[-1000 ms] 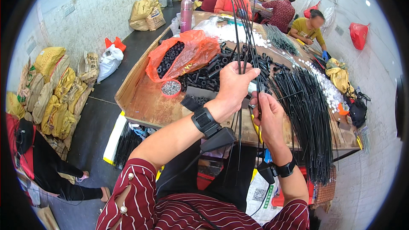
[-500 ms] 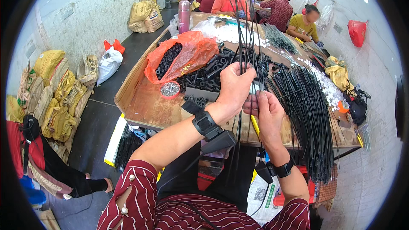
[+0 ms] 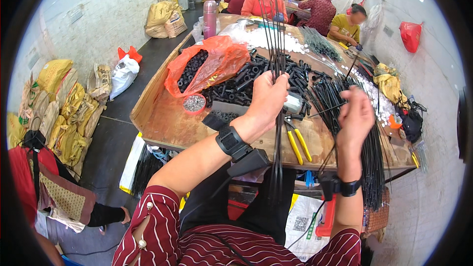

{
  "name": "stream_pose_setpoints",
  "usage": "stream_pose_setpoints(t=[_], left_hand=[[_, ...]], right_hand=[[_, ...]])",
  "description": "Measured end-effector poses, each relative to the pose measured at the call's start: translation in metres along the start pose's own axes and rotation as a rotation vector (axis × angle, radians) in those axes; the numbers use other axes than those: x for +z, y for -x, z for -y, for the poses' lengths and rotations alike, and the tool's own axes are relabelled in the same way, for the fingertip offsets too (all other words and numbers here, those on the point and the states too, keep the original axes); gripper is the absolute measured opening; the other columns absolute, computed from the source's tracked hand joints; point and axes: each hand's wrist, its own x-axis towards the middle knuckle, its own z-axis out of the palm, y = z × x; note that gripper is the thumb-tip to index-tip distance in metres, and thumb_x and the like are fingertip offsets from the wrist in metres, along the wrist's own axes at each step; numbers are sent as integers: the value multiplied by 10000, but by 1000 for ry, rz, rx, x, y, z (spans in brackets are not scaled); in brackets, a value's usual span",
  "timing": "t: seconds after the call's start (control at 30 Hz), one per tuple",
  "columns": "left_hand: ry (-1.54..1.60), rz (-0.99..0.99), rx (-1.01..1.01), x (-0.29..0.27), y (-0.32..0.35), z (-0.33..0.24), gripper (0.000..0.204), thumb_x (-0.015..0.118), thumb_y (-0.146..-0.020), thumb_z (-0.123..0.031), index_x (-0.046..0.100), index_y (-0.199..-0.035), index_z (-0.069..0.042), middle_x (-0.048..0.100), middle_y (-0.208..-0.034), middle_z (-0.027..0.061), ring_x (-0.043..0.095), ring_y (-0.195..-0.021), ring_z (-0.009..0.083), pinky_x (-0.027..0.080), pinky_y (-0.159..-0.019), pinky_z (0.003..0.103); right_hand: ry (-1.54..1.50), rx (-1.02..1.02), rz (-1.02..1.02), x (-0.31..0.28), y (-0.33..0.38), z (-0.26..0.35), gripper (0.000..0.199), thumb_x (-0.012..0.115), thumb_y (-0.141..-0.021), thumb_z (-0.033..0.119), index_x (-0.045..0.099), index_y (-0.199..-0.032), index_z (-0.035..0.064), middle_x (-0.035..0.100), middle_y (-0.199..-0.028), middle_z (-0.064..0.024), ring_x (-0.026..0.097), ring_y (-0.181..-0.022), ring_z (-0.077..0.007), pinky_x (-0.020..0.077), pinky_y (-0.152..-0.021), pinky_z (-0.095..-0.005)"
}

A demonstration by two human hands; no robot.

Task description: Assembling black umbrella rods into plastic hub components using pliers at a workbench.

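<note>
My left hand [image 3: 268, 96] is closed around a bundle of thin black rods [image 3: 277, 143]. They stand nearly upright, with their tops above the table and their lower ends over my lap. My right hand [image 3: 355, 116] is off to the right, above the large pile of black rods [image 3: 373, 177]. Its fingers look curled but are smeared by motion. A dark rod [image 3: 351, 66] shows just beyond them; I cannot tell whether it is held. Between my hands lie yellow-handled pliers [image 3: 297, 145], close to a pale block [image 3: 294, 102].
Black tubular parts [image 3: 246, 76] are heaped mid-table beside an orange bag [image 3: 209, 64]. A red-rimmed tub [image 3: 194, 103] holds small metal pieces. A pink flask [image 3: 210, 19] stands far left. Several people sit beyond the table. Stacked sacks [image 3: 61, 113] line the left wall.
My right hand has left the bundle and moved right to the rod pile. The left hand keeps its grip, the bundle now more gathered. The pliers have come into fuller view.
</note>
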Motion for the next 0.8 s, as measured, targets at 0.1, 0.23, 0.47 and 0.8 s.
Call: stream_pose_setpoints(t=[0.1,0.23,0.47,0.8], left_hand=[[38,61,-30,5,3,0,157,527,-948,-187,560,-918,-37,622,-842,57,597,-702,126,506,-668,270],[95,131,-103,8,12,-8,195,518,-962,-209,561,-975,-19,657,-968,112,647,-815,175,540,-755,313],[127,227,-173,-17,15,-18,173,557,-939,-159,568,-1063,-39,619,-867,46,645,-792,167,554,-693,306],[137,596,-419,-40,32,-35,254,550,-931,-123,547,-1137,25,632,-1051,121,654,-882,213,553,-790,349]], right_hand=[[-68,149,188,18,39,-16,141,527,-959,160,591,-983,38,642,-793,-31,427,-491,9,295,-393,-155],[-83,323,360,33,73,-28,186,515,-969,189,589,-997,20,629,-773,-21,468,-499,-19,346,-399,-173],[262,377,715,26,54,-19,282,477,-979,188,643,-871,-12,623,-715,-24,570,-584,-82,472,-533,-241],[4,157,732,48,0,-15,294,555,-849,-51,584,-1140,-23,662,-1011,-73,603,-962,-134,472,-868,-267]])
